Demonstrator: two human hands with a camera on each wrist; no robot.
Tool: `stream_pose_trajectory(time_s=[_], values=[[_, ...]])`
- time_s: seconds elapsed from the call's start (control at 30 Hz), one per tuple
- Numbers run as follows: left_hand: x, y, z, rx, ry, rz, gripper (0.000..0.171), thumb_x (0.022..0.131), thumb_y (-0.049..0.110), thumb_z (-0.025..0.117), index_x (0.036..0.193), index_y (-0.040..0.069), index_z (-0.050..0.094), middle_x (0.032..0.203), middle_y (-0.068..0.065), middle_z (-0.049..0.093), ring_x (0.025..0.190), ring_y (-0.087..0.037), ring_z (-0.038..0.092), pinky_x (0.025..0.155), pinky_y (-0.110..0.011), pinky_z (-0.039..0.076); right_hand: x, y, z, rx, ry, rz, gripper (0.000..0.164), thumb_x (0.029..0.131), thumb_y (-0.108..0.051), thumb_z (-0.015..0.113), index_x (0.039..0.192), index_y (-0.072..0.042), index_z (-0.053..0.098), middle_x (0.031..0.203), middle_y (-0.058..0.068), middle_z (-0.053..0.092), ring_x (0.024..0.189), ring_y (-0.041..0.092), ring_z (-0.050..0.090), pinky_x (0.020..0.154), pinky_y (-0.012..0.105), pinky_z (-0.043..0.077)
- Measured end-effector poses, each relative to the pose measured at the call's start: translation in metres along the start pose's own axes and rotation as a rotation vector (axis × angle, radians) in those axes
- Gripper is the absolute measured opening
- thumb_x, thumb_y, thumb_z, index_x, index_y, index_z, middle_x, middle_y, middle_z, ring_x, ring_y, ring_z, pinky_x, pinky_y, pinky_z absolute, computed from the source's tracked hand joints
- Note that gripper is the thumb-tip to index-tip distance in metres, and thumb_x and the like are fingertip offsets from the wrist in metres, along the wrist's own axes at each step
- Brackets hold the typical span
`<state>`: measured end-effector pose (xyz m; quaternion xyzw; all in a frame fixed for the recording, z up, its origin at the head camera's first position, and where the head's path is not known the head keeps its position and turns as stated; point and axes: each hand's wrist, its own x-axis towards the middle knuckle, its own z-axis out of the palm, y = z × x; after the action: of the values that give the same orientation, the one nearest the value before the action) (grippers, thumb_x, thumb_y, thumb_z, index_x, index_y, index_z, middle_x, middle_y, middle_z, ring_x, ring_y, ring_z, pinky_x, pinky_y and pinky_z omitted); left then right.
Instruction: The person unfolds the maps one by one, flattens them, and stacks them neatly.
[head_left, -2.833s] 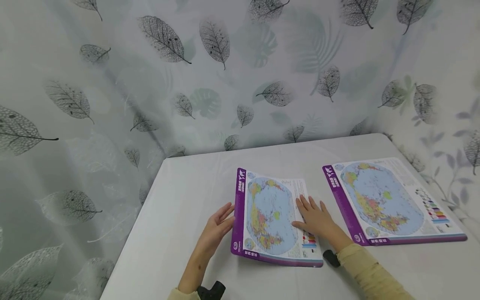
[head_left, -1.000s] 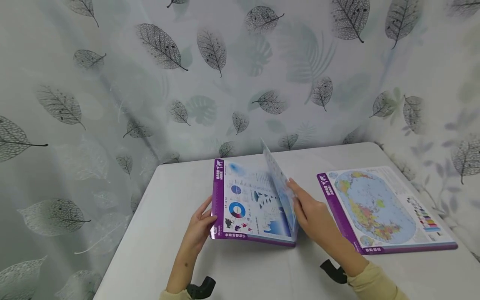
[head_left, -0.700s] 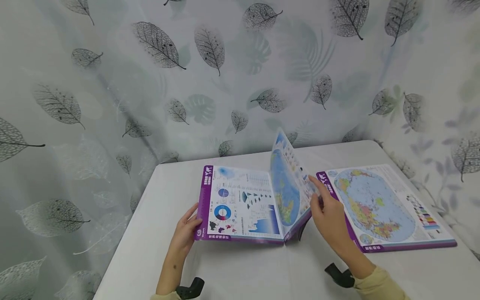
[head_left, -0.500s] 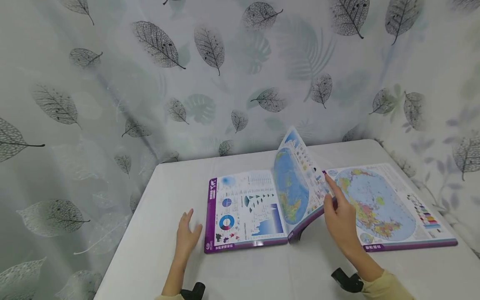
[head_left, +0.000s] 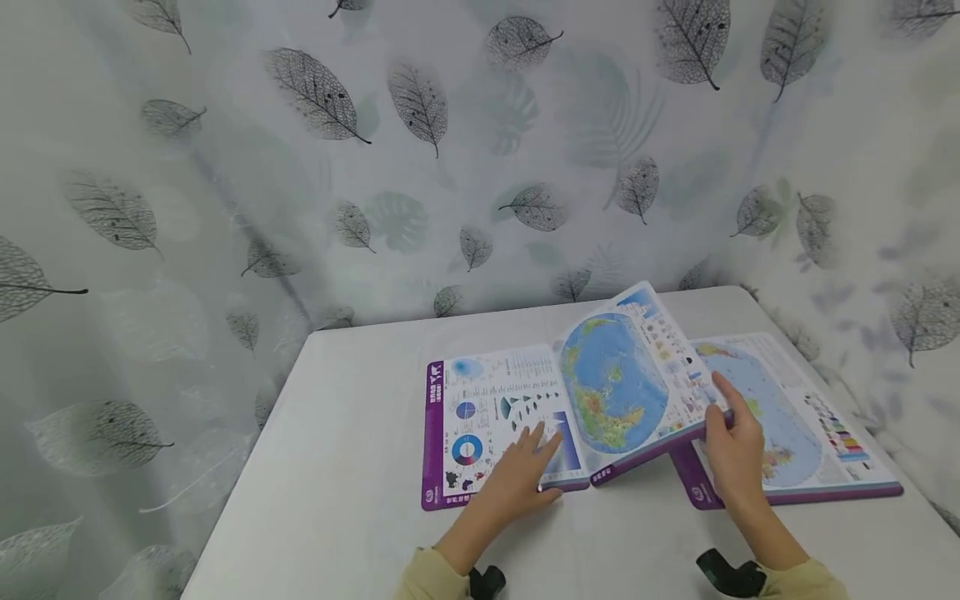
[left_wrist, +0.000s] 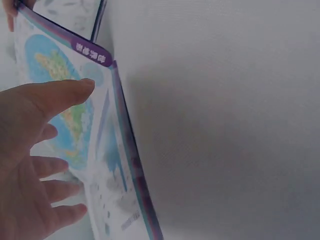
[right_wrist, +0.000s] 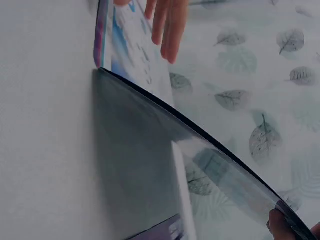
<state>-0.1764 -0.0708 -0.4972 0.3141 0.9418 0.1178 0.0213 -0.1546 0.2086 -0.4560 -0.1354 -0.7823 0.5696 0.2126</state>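
A folding world map [head_left: 613, 379] with purple borders lies spread open on the white table. Its left panel [head_left: 531, 362] carries charts and rests flat; the right panel shows a blue world map and is tilted up off the table. My right hand [head_left: 738, 454] pinches that panel's outer edge between thumb and fingers, as the right wrist view also shows at the thumb [right_wrist: 281, 226]. Over the left panel, close to the fold, my left hand [head_left: 513, 475] is spread with straight fingers. In the left wrist view the left thumb [left_wrist: 62, 94] overlaps the map near the crease.
A second purple-edged world map [head_left: 847, 479] lies flat at the right of the table [head_left: 337, 417], partly covered by the raised panel. Leaf-printed curtains [head_left: 465, 125] hang behind the table and at both sides.
My right hand has turned the upper panel over from left to right, opening the map. My left hand let go of the left edge and moved right, over the chart panel.
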Motion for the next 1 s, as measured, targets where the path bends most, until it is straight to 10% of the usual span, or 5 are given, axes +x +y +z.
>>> stream_pose_trajectory(time_s=[0.13, 0.27, 0.53, 0.73, 1.0], values=[[0.011, 0.007, 0.012, 0.070, -0.081, 0.040, 0.076, 0.086, 0.040, 0.066, 0.147, 0.014, 0.030, 0.149, -0.014, 0.026, 0.134, -0.036, 0.025, 0.102, -0.048, 0.031, 0.009, 0.031, -0.010, 0.150, -0.021, 0.294, 0.050, 0.099, -0.013, 0.033, 0.148, -0.014, 0.028, 0.139, 0.018, 0.034, 0.042, 0.004, 0.031, 0.039, 0.018, 0.031], [0.016, 0.011, 0.020, 0.162, -0.081, 0.077, 0.072, 0.088, 0.041, 0.064, 0.147, 0.015, 0.032, 0.149, -0.013, 0.029, 0.134, -0.033, 0.027, 0.101, -0.047, 0.033, 0.013, 0.053, -0.013, 0.272, -0.020, 0.479, 0.052, 0.097, -0.008, 0.033, 0.148, -0.012, 0.027, 0.137, 0.017, 0.030, 0.042, 0.003, 0.030, 0.039, 0.017, 0.032], [0.027, 0.028, 0.023, 0.291, -0.010, 0.142, 0.057, 0.091, 0.029, 0.062, 0.143, 0.018, 0.039, 0.139, -0.012, 0.044, 0.122, -0.029, 0.046, 0.090, -0.038, 0.045, 0.016, 0.068, -0.019, 0.246, -0.103, 0.535, 0.058, 0.095, -0.012, 0.040, 0.150, -0.012, 0.020, 0.131, 0.014, 0.032, 0.050, 0.002, 0.038, 0.044, 0.017, 0.036], [0.030, 0.034, 0.026, 0.417, -0.086, 0.108, 0.052, 0.095, 0.013, 0.056, 0.143, 0.020, 0.038, 0.133, -0.006, 0.050, 0.119, -0.026, 0.049, 0.067, -0.030, 0.054, 0.017, 0.058, -0.030, 0.240, -0.366, 0.373, 0.078, 0.093, -0.007, 0.043, 0.150, -0.017, -0.009, 0.141, 0.031, 0.018, 0.080, 0.006, 0.049, 0.062, 0.012, 0.043], [0.021, 0.028, 0.027, 0.269, -0.127, 0.045, 0.063, 0.093, 0.047, 0.052, 0.144, 0.014, 0.037, 0.140, -0.008, 0.044, 0.125, -0.030, 0.043, 0.092, -0.036, 0.045, -0.002, 0.057, -0.026, 0.138, -0.435, -0.046, 0.095, 0.094, 0.000, 0.049, 0.143, -0.029, -0.027, 0.147, 0.035, -0.004, 0.126, 0.047, 0.030, 0.083, 0.006, 0.035]])
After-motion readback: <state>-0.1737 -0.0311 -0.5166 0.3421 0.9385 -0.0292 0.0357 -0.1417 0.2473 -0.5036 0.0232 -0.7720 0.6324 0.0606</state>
